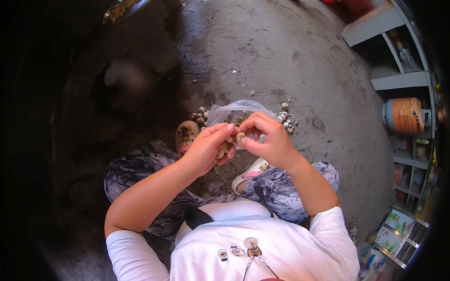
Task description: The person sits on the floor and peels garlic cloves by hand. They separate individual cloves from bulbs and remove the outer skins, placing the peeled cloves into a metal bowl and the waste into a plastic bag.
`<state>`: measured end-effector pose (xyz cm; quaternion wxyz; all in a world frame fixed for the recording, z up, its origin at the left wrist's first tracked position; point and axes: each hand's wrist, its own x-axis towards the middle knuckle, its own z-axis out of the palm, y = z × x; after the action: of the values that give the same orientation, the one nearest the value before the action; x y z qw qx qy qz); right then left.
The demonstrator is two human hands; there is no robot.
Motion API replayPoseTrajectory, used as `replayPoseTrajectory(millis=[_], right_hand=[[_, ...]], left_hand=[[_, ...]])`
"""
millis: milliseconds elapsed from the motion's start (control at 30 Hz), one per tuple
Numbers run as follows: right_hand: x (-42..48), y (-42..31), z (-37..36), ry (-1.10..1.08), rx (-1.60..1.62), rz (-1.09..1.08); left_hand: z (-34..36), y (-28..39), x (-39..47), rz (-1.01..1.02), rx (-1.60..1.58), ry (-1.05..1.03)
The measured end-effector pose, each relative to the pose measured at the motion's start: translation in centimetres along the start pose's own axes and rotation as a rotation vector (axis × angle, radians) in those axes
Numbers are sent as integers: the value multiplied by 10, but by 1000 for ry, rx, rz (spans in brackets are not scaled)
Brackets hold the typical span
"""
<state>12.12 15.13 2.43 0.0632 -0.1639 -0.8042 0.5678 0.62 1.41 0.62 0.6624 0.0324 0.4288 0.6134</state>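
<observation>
My left hand [212, 144] holds several garlic cloves [222, 150] in its curled fingers, with its thumb and forefinger tips together near the right hand. Close beside it, my right hand [269, 135] pinches a single garlic clove [240, 136] between thumb and finger. Below both hands, a clear plastic bag [225, 111] stands on the floor with its mouth spread; its contents are mostly hidden. Garlic bulbs [201, 115] lie left of the bag, and more garlic bulbs [285, 117] lie on its right.
White clogs [187, 133] are on my feet beside the bag. Bits of peel lie on the concrete floor [260, 52]. At right, shelves [400, 81] hold a gas cylinder [406, 115]; a metal-framed rack [399, 230] stands lower right. A metal bowl [123, 10] holds pale pieces at upper left.
</observation>
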Motion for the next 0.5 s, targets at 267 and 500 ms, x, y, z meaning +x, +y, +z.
replayPoseTrajectory(millis=[267,500], right_hand=[[-4,5,0,30,216,42],[-8,5,-5,-10,528,305]], left_hand=[[-3,0,-1,45,108,1],[-4,3,0,121,251,11]])
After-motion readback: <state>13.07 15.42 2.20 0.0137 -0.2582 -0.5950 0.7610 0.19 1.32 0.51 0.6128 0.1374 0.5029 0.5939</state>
